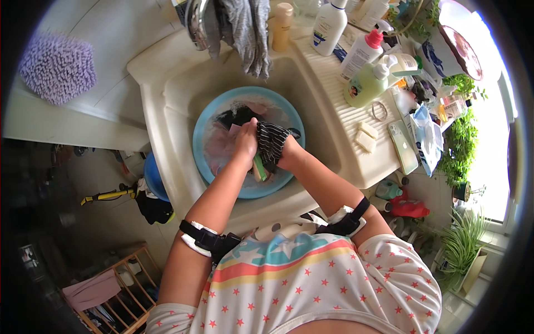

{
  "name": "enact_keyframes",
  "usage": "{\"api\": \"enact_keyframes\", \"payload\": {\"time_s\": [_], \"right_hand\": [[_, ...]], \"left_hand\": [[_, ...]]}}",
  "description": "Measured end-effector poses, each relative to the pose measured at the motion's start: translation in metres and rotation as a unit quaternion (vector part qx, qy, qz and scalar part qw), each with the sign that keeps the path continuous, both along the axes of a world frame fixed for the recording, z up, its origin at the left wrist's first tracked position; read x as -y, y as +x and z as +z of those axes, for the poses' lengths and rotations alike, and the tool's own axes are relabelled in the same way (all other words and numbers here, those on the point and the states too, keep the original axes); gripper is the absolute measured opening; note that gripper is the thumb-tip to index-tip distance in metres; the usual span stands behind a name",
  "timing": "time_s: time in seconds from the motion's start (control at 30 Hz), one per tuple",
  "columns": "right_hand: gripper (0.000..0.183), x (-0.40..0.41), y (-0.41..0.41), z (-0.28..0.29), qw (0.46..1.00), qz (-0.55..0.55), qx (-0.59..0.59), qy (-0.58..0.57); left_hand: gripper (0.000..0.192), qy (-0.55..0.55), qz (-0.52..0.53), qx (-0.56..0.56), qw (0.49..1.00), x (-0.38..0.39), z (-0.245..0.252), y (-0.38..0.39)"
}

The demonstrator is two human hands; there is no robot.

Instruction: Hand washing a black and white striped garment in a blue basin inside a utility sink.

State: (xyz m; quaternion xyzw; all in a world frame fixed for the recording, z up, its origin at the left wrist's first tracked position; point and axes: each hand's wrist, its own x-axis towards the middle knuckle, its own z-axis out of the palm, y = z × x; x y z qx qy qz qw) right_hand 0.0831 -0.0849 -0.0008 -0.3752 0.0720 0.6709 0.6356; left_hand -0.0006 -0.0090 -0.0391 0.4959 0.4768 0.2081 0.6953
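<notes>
A light blue round basin (200, 156) sits in the beige sink (167, 108), holding soapy water and soaked clothes (217, 144), some pink, some black. Over it, a black fabric item with white stripes (271, 142) covers my right hand (283, 148), whose fingers are hidden inside or behind it. My left hand (247, 142) is at the left side of the striped fabric, fingers together and pointing away from me; whether it grips the cloth is unclear. Just below the hands, a green and beige strip (260, 169) shows above the water. Wet gray cloth (250, 37) hangs by the faucet (198, 25).
On the ribbed ledge at right stand a white bottle (329, 29), a pump bottle with a pink collar (363, 52) and a green pump bottle (367, 85). Soap bars (367, 137) and a phone (402, 146) lie nearer. A blue tub (154, 177) is left of the sink.
</notes>
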Motion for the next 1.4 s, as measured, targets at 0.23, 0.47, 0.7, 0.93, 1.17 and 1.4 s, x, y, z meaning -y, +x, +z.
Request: {"api": "enact_keyframes", "payload": {"time_s": [0.23, 0.47, 0.7, 0.93, 1.17, 1.4], "right_hand": [[0.027, 0.027, 0.03, -0.004, 0.997, -0.024, -0.063, -0.022], [0.028, 0.043, 0.037, -0.046, 0.999, 0.019, 0.015, -0.037], [0.034, 0.063, 0.037, -0.046, 0.973, 0.028, 0.155, 0.168], [0.033, 0.066, 0.039, -0.059, 0.951, -0.019, 0.184, 0.248], [0.03, 0.065, 0.044, -0.037, 0.933, 0.037, 0.278, 0.225], [0.029, 0.062, 0.044, -0.029, 0.95, 0.007, 0.227, 0.214]], "left_hand": [[0.022, -0.333, 0.077, 0.016, 0.94, -0.024, 0.003, -0.013], [0.039, 0.126, -0.295, 0.062, 0.945, 0.033, 0.114, 0.101], [0.019, 0.529, -0.498, -0.049, 0.685, 0.12, 0.14, 0.196], [0.025, 0.696, -0.594, 0.099, 0.392, 0.137, 0.116, 0.216], [0.031, 0.692, -0.549, 0.208, 0.42, 0.139, 0.103, 0.219], [0.022, 0.505, -0.456, 0.323, 0.657, 0.135, 0.11, 0.219]]}}
